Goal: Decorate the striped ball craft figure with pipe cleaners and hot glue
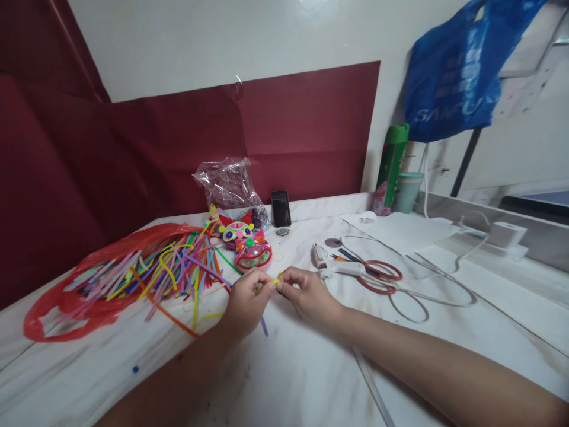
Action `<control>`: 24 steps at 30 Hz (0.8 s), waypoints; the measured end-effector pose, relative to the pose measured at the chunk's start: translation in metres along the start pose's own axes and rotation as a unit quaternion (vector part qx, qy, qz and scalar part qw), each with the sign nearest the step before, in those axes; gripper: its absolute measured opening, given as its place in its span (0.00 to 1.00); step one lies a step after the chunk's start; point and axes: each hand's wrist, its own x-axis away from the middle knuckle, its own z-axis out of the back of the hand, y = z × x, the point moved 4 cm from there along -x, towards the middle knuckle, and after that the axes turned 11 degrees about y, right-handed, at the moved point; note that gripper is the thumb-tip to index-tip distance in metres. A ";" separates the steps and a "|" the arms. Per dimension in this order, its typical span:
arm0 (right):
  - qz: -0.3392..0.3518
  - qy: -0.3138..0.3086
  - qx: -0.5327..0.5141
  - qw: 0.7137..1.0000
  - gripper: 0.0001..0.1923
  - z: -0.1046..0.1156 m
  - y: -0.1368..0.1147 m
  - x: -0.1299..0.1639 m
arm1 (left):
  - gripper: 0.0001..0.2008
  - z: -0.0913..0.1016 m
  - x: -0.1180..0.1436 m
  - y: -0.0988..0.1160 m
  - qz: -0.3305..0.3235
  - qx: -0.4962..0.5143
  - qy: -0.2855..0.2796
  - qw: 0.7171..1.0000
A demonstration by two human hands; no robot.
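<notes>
Near the middle of the marble-patterned table, my left hand (249,296) and my right hand (306,292) meet, fingertips nearly touching. Both pinch a small yellow piece of pipe cleaner (276,281), mostly covered by the fingers. Just behind them sits a colourful animal-face figure (249,243) made of bent pipe cleaners, pink, red and green with round eyes. To the left of my left hand, a large pile of loose pipe cleaners (164,267) in many colours lies on a red plastic bag (71,317).
Right of my hands lie a white glue gun (340,268), orange-handled scissors (382,270) and a looping white cable (462,303). A phone (280,209) leans at the back beside clear plastic wrap (229,181). A green spray can (391,169) and a cup (408,193) stand back right.
</notes>
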 end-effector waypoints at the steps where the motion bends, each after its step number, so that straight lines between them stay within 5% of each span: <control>1: 0.031 -0.008 0.031 0.999 0.04 0.000 -0.002 -0.001 | 0.06 0.000 -0.001 0.000 -0.039 -0.027 -0.008 0.999; 5: 0.190 -0.018 0.178 0.965 0.04 0.002 -0.009 0.001 | 0.09 -0.003 0.001 0.001 -0.171 -0.105 -0.049 0.978; 11: 0.289 -0.059 0.262 0.919 0.08 0.001 -0.014 0.005 | 0.08 -0.005 0.002 0.000 -0.190 -0.125 -0.092 0.970; 18: 0.090 0.001 0.063 0.994 0.08 0.009 -0.017 -0.003 | 0.05 0.000 -0.005 -0.001 0.020 0.051 -0.034 0.998; 24: -0.055 0.002 -0.080 0.995 0.09 0.002 -0.002 -0.001 | 0.05 0.000 -0.002 0.000 0.031 0.057 0.009 0.998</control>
